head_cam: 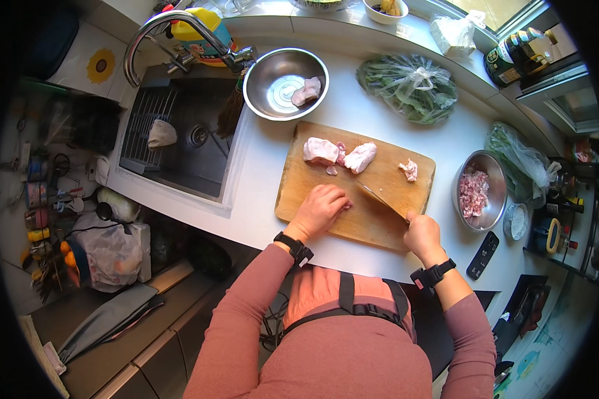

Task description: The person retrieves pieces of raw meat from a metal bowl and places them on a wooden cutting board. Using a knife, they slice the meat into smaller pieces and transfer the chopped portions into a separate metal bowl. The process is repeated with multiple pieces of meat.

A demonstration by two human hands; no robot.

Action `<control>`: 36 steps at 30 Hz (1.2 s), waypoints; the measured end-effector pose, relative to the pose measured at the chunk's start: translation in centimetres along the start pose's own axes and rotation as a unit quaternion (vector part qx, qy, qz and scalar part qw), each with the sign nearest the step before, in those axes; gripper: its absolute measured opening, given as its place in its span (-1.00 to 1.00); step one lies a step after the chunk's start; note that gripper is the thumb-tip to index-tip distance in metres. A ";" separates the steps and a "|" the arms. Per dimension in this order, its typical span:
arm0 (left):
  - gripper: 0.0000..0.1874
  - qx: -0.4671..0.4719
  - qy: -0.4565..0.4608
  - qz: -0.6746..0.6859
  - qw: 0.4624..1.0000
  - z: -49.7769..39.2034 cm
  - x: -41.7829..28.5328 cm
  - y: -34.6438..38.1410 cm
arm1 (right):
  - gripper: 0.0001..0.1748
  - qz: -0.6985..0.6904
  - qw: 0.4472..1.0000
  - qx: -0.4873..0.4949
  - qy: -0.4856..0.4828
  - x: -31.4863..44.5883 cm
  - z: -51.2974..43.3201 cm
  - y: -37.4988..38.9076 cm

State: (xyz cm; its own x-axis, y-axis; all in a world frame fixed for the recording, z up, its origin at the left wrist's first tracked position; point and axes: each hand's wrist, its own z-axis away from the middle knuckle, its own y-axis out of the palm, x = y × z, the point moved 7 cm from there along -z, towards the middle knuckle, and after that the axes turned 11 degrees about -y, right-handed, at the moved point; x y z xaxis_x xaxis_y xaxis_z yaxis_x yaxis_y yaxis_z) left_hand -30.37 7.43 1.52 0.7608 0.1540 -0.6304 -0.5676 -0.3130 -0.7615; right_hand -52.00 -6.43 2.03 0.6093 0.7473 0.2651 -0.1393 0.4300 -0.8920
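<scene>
A wooden cutting board (384, 227) lies before me on the white counter. My right hand (423, 234) is closed around the handle of a kitchen knife (382, 198). Its blade reaches up and left across the board, seen nearly edge-on. On the board's near left part, the curled fingers of my left hand (324, 205) hold down a small piece of meat (348, 205), mostly hidden under them. Two larger pale chunks of raw meat (321, 150) (361, 157) lie farther back, with smaller scraps around them. A little pile of trimmings (409, 170) rests at the right.
Behind the board stands a steel bowl (267, 90) holding one meat piece (306, 92). Diced meat (473, 192) fills part of another steel bowl (499, 199) at right, near a black remote-like device (483, 255). Bagged greens (409, 90) lie behind; the sink (179, 169) is left.
</scene>
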 end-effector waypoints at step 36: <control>-0.87 -0.047 -0.102 0.056 0.992 3.0 0.3 0.1 | -0.91 -0.046 0.999 -0.022 -0.016 -0.5 -0.4 -0.5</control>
State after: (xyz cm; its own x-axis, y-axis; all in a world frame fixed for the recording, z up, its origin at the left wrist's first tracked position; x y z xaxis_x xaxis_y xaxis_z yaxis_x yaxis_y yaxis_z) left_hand -31.13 10.25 0.85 0.6099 0.2975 -0.7345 -0.6059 -0.4225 -0.6741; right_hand -51.94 -7.15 2.19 0.5933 0.7209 0.3580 -0.0489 0.4762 -0.8780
